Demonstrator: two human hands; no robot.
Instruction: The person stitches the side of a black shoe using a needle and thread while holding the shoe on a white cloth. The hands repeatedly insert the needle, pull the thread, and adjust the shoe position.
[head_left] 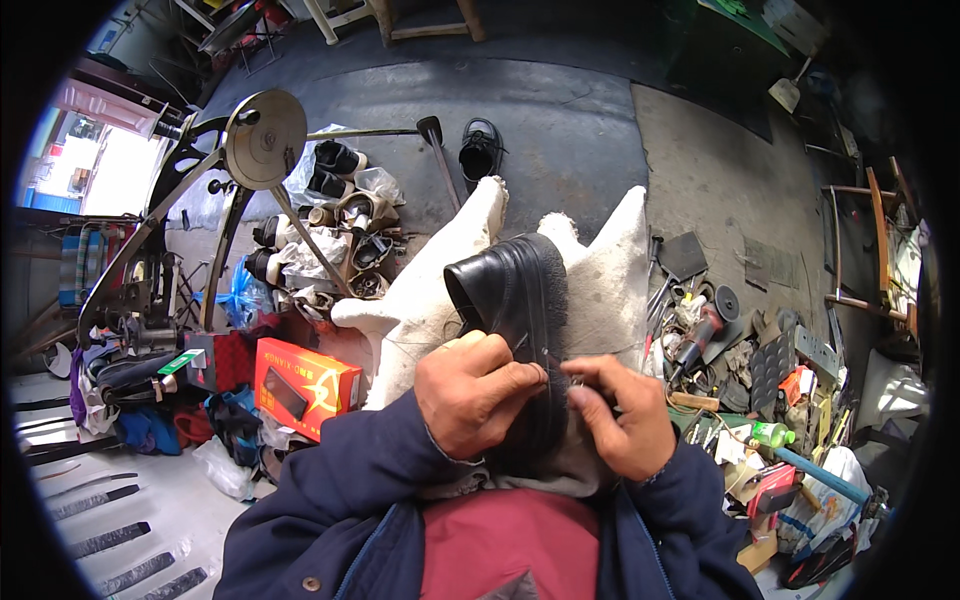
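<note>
A black leather shoe (pixel 510 290) lies on its side on my lap, over a white fleecy cloth (pixel 600 290), sole edge turned to the right. My left hand (pixel 470 392) grips the heel end of the shoe from the left. My right hand (pixel 618 412) is at the sole's rim, thumb and forefinger pinched together on something thin that I cannot make out. Both dark blue sleeves come in from the lower edge.
A hand-cranked stitching machine with a metal wheel (pixel 265 138) stands at the left, with a heap of shoes (pixel 330 230) behind it. An orange box (pixel 305 385) lies lower left. A second black shoe (pixel 480 150) sits on the floor ahead. Tools and clutter (pixel 740 370) fill the right.
</note>
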